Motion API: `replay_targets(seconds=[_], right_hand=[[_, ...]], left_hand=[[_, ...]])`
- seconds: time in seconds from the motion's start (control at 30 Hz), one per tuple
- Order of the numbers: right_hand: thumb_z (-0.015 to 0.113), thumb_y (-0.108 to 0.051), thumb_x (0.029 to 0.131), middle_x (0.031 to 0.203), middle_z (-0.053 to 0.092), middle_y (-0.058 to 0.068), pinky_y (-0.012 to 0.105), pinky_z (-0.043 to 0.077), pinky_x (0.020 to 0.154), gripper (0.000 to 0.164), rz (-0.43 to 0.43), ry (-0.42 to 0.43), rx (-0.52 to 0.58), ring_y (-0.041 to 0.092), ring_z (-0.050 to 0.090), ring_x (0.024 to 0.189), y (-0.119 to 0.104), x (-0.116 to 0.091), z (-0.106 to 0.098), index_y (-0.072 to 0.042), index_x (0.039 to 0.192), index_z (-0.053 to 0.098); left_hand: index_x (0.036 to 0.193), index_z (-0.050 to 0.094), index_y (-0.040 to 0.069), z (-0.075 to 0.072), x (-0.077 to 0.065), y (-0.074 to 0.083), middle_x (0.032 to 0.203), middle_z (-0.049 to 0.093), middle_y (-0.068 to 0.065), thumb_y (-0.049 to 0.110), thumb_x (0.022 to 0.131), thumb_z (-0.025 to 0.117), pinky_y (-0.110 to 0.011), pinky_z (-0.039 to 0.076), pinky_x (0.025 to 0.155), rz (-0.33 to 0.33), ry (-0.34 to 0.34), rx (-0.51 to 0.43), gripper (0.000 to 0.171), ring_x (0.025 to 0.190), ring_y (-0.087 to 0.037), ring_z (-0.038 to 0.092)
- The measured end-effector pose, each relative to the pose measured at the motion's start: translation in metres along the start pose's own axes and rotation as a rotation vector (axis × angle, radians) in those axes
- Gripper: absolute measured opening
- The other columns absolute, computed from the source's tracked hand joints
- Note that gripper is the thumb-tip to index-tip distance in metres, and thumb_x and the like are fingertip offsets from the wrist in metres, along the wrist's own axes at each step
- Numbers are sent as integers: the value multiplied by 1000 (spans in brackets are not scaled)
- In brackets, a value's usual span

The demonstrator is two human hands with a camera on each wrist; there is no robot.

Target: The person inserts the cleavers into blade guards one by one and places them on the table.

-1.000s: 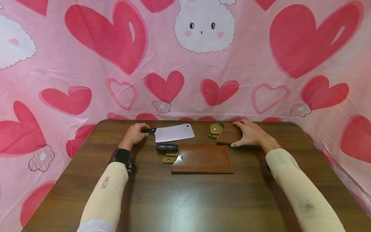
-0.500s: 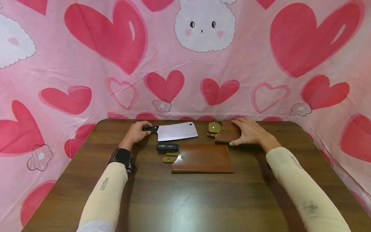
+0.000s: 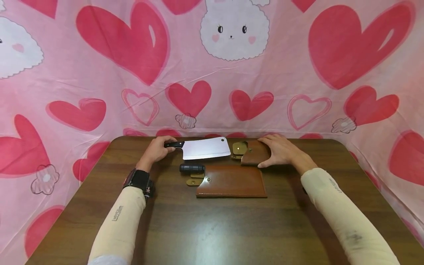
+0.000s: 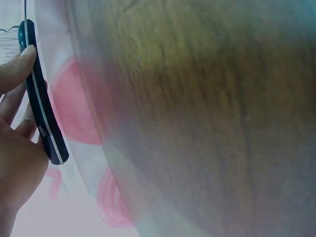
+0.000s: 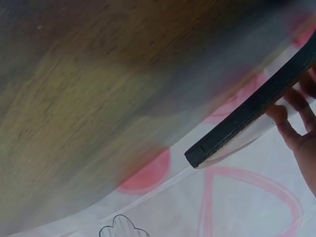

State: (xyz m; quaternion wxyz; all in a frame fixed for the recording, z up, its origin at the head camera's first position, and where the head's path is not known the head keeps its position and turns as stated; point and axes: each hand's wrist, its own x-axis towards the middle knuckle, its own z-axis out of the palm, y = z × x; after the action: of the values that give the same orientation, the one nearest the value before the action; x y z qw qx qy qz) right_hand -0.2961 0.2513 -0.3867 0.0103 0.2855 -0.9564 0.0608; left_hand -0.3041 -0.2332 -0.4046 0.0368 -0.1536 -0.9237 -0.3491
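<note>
My left hand grips the black riveted handle of a cleaver. Its broad silver blade points right, with a small hole in the far corner. In the left wrist view the thumb lies on one side of the handle and fingers on the other. Opposite, my right hand holds a small brown leather cleaver sheath by its right end, thumb at the near edge. The sheath's brass-toned strap faces the blade tip, a small gap away. Seen from the right wrist, the sheath's dark stitched edge slants past my fingers.
A larger brown leather sheath lies flat just in front, with a black ridged handle and a snap strap at its left. All sit on a brown wooden table. A pink heart-print cloth hangs behind the table's far edge.
The cleaver has slid right in my left hand's grip, and my right hand has brought the small sheath slightly left. The gap between blade and sheath has narrowed. The larger sheath stays put.
</note>
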Motion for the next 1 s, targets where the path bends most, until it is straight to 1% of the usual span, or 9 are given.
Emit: replay_targets(seconds=[0.2,0.3,0.6,0.83,1.0], right_hand=[[79,-74,66,145,50,20,64,27,111,112,5,-6,11,42,40,135,-7,0,0,-4,147,48],[79,-75,66,147,49,19,63,27,112,113,5,-9,15,41,39,136,-11,0,-1,-4,149,47],[77,-76,67,151,45,18,64,29,111,113,-12,-2,70,40,39,139,-22,1,-4,-6,150,46],[78,-75,67,149,47,16,62,30,111,113,-24,-1,78,39,40,137,-27,2,-5,-6,150,46],[77,-75,67,149,47,16,62,30,111,113,-27,0,74,39,41,136,-29,2,-5,-6,150,46]], left_hand=[[118,70,3,3,-2,1,117,68,-20,4,93,71,-55,42,102,-4,-6,-2,25,106,-37,60],[118,70,2,3,-2,3,117,68,-20,4,93,71,-55,42,102,10,-7,-1,25,106,-37,60],[120,70,4,2,-1,16,118,66,-18,2,93,71,-55,42,104,49,-11,-24,27,106,-36,58],[121,70,5,3,-3,22,118,66,-16,1,93,70,-54,43,104,23,-28,-36,28,106,-35,57],[121,70,4,3,-2,25,117,66,-16,1,93,71,-54,43,103,61,-27,-25,29,105,-35,57]])
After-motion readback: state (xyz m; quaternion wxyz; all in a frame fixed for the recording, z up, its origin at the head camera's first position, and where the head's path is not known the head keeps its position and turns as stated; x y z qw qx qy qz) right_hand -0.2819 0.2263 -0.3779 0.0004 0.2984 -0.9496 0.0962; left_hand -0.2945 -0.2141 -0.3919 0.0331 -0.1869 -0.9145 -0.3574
